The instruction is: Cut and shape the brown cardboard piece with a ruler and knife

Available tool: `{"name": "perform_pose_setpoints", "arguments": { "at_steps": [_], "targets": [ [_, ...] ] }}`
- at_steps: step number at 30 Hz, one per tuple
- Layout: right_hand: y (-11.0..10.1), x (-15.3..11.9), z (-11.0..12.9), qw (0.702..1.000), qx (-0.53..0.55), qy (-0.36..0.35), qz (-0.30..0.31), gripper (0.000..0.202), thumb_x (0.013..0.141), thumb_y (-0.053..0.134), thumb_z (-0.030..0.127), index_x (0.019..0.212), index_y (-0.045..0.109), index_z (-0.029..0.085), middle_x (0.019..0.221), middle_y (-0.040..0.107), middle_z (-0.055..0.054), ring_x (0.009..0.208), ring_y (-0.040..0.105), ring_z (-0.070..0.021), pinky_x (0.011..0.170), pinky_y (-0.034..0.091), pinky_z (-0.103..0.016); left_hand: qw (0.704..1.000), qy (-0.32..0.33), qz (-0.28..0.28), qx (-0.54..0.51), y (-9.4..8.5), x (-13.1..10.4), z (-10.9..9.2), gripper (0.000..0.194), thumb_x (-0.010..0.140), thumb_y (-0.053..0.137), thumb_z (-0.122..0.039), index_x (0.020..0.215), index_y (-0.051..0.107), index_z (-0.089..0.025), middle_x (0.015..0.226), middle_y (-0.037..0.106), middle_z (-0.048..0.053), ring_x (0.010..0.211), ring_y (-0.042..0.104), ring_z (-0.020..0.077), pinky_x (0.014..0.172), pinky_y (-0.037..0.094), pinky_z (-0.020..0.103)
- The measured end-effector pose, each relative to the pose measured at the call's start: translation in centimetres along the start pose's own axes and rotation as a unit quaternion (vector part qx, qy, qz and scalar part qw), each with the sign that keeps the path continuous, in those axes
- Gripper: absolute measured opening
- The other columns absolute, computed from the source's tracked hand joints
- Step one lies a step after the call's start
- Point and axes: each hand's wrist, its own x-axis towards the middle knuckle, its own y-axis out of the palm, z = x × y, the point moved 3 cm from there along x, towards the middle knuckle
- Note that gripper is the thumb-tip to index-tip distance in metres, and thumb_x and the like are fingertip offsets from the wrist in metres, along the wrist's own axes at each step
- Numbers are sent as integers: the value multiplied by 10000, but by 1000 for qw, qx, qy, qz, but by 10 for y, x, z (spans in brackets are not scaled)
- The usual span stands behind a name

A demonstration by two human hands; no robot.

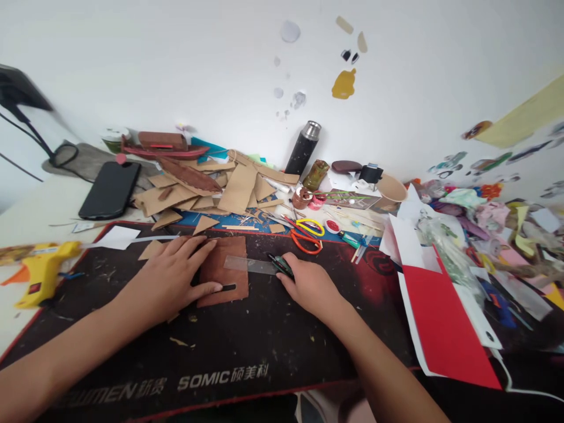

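A brown square piece [211,271] with a narrow dark slot near its lower edge lies on the black mat [264,335]. My left hand [174,273] rests over its left side, fingers spread, thumb beside the slot. A clear ruler [249,265] lies across the right part of the piece and sticks out over the mat. My right hand [305,280] grips a dark green craft knife [282,265] at the ruler's right end. The knife's tip points up and to the left.
Cardboard scraps [238,188] and a brown model boat [163,145] are piled at the back. Orange scissors [307,241] lie behind my right hand. A yellow glue gun [48,273] is at the left, red paper [445,329] at the right, a black flask [303,150] by the wall.
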Motion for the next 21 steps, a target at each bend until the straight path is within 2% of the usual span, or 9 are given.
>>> {"name": "perform_pose_setpoints", "arguments": {
  "at_steps": [3, 7, 11, 13, 15, 17, 21],
  "targets": [
    [0, -2, -2, 1000, 3, 11, -7, 347, 1194, 623, 377, 1501, 655, 218, 1349, 865, -178, 1206, 844, -366, 925, 561, -401, 1000, -5, -4, 18, -8, 1, -12, 995, 1031, 537, -912, 1685, 653, -172, 1497, 729, 271, 1375, 665, 488, 1146, 532, 631],
    [-2, -3, -13, 999, 5, 46, -28, 335, 1199, 619, 376, 1476, 670, 195, 1308, 871, -199, 1203, 849, -386, 933, 557, -410, 996, -32, -6, 77, -20, 1, -26, 994, 1055, 512, -881, 1694, 635, -129, 1284, 754, 265, 1223, 696, 485, 1058, 523, 609],
    [-2, -4, -28, 994, 15, 89, -57, 396, 1220, 574, 361, 1542, 639, 140, 1282, 868, -244, 1187, 855, -408, 919, 556, -418, 995, -47, 0, 93, -20, -6, -20, 1019, 1046, 506, -896, 1652, 671, -94, 1125, 757, 244, 1094, 716, 473, 1026, 517, 599],
    [-1, -8, -31, 993, 26, 94, -68, 421, 1227, 564, 361, 1580, 618, 138, 1294, 868, -239, 1202, 853, -400, 925, 554, -409, 997, -27, -11, 75, -19, -12, -11, 995, 1051, 485, -900, 1665, 666, -137, 1138, 773, 237, 1085, 711, 469, 1019, 528, 606],
    [3, -13, -29, 993, 41, 82, -74, 403, 1230, 574, 375, 1574, 629, 174, 1326, 869, -202, 1225, 848, -366, 947, 551, -382, 998, 2, -23, 51, -18, -19, -2, 934, 1055, 514, -879, 1690, 643, -206, 1346, 780, 241, 1203, 699, 464, 1092, 525, 618],
    [8, -18, -23, 994, 58, 60, -76, 350, 1222, 605, 387, 1518, 666, 211, 1333, 873, -154, 1231, 844, -331, 961, 544, -351, 999, 24, -16, 40, -17, -24, 5, 873, 1036, 577, -851, 1672, 659, -259, 1448, 776, 200, 1288, 690, 439, 1163, 513, 601],
    [19, -24, 0, 994, 82, -4, -69, 274, 1186, 680, 386, 1394, 726, 214, 1272, 881, -140, 1203, 843, -342, 913, 527, -350, 999, 28, -4, 42, -16, -26, 1, 685, 1054, 611, -732, 1542, 755, -273, 1332, 809, 165, 1215, 721, 390, 1134, 535, 562]
  ]
}}
